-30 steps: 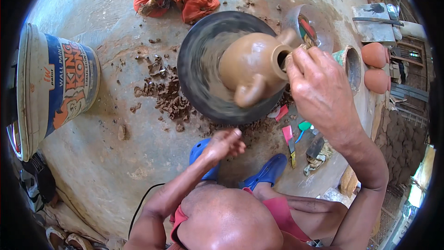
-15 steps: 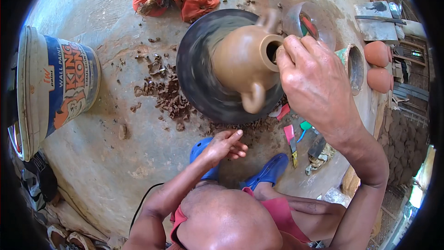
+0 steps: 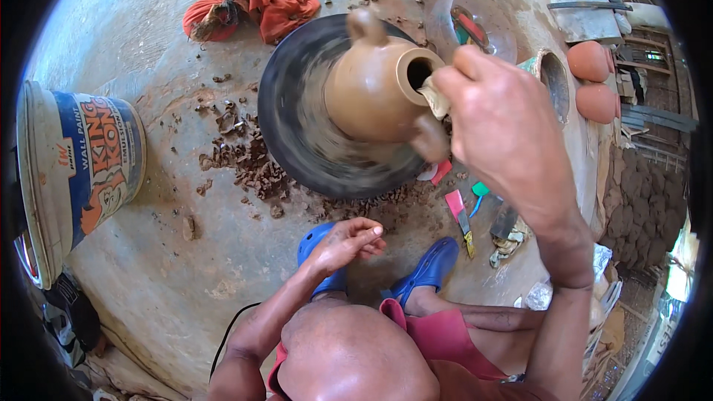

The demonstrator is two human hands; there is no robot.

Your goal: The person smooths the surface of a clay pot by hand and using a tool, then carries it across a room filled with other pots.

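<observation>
A brown clay pot point(image 3: 368, 93) with two looped handles and a narrow round mouth stands on a dark wheel point(image 3: 286, 134). The handles and the wheel's surface are smeared by turning. My right hand point(image 3: 501, 119) is closed on a pale, damp-looking cloth point(image 3: 435, 100) at the rim of the mouth; the back of the hand hides most of the fingers. Nearer to me, short of the wheel's near edge, my left hand point(image 3: 347, 243) hangs with its fingers loosely curled and a gap by the thumb. Nothing shows in it.
Clay shavings point(image 3: 256, 160) litter the floor left of the wheel. A paint bucket point(image 3: 82, 171) stands at far left, a red cloth point(image 3: 256, 4) beyond the wheel. A clear bowl point(image 3: 475, 26), two small clay pots point(image 3: 594, 82) and a pink-handled scraper point(image 3: 457, 212) lie right.
The pot has turned, its handles now elsewhere. My right hand has shifted slightly, so the pale cloth shows at the rim. My left hand's fingers have drawn in a little. The view has shifted.
</observation>
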